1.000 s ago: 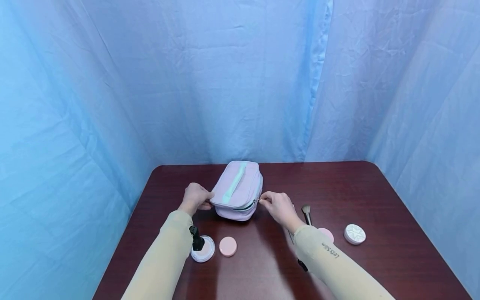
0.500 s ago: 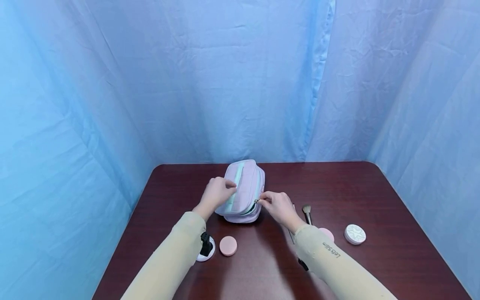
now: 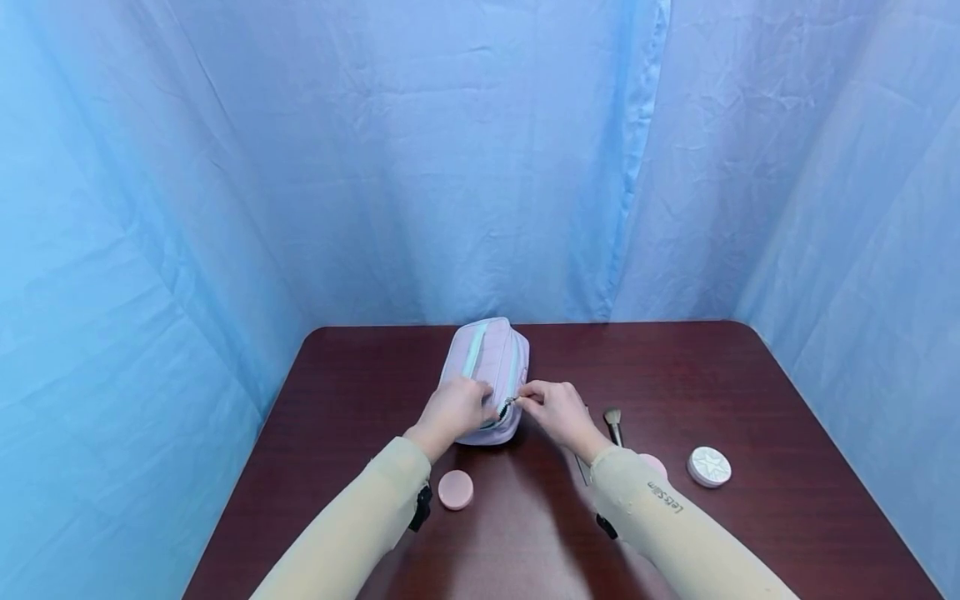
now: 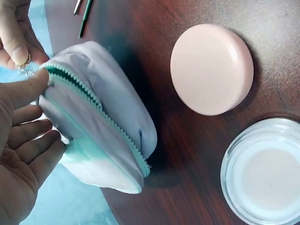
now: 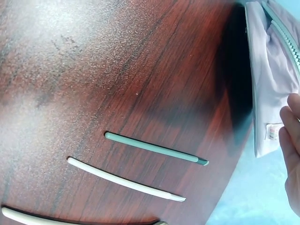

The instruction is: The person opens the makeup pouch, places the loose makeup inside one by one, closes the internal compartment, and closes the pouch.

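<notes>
A lilac cosmetic bag [image 3: 475, 367] with mint trim and a mint top handle [image 3: 474, 350] lies near the table's far edge. Its zip [image 4: 89, 93] is partly undone at the near corner. My right hand [image 3: 553, 410] pinches the metal zipper pull [image 4: 24, 68] at that corner. Over the near end of the lid, my left hand [image 3: 457, 408] holds the bag's edge: its thumb is against the zip corner, and its other fingers touch the top. Only a few right-hand fingers [image 5: 291, 126] show in the right wrist view, beside the bag.
A pink round compact [image 3: 455, 490] and a clear-rimmed round jar [image 4: 265, 171] lie nearer; my left sleeve hides the jar from the head view. To the right are a makeup brush [image 3: 613, 425], a star-topped white compact [image 3: 708, 467], a half-hidden pink one [image 3: 654, 465] and slender sticks [image 5: 154, 147].
My left hand has moved from the bag's left side across its top to the near zip corner. The bag has turned slightly. My right hand stays on the zipper pull.
</notes>
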`<state>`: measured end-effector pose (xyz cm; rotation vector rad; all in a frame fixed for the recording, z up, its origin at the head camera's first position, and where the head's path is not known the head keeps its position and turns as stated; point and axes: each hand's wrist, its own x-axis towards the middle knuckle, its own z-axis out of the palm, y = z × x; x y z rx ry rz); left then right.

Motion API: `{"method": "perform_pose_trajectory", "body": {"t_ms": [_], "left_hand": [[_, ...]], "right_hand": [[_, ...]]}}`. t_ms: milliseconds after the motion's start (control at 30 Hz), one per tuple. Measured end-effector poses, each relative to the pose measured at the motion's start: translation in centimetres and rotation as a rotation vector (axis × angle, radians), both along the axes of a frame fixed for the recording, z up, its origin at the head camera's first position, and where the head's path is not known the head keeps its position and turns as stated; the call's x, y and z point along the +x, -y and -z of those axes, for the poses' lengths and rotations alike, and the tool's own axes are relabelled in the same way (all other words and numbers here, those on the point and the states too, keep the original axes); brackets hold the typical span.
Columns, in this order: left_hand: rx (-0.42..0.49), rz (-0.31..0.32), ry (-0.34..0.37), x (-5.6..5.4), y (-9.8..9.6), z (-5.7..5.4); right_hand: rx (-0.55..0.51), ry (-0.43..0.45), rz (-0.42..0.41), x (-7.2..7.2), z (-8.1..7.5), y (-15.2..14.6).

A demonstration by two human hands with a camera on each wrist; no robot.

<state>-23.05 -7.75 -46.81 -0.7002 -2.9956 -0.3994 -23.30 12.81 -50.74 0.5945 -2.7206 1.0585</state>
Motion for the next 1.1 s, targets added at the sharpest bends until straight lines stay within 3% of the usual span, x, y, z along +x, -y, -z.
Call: {"method": "perform_pose_trajectory", "body": {"t_ms": [100,300,533,833,1100], "left_hand": [[-0.034,0.010,-0.046,0.2,0.0,0.0],[-0.057,0.019,-0.055,0.4,0.5,-0.3],[-0.078,0.004,-0.074,0.6,1.6,-0.5],[-0.072,-0.016,-0.036,0.7,3.2,-0.6],[-0.023,-0.068,0.048,0.3,4.9,-0.5]], "right_hand": [[0.003,-0.019,-0.003,0.0,0.0,0.1],[0.017,-0.062,-0.007,0.0,0.0,0.4],[0.003,-0.026,0.047,-0.2,-0.1,0.4],[0.003,-0.016,0.069,-0.5,-0.2,0.2],[-0.063,0.102,0.135,-1.0,-0.3,-0.6]]}}
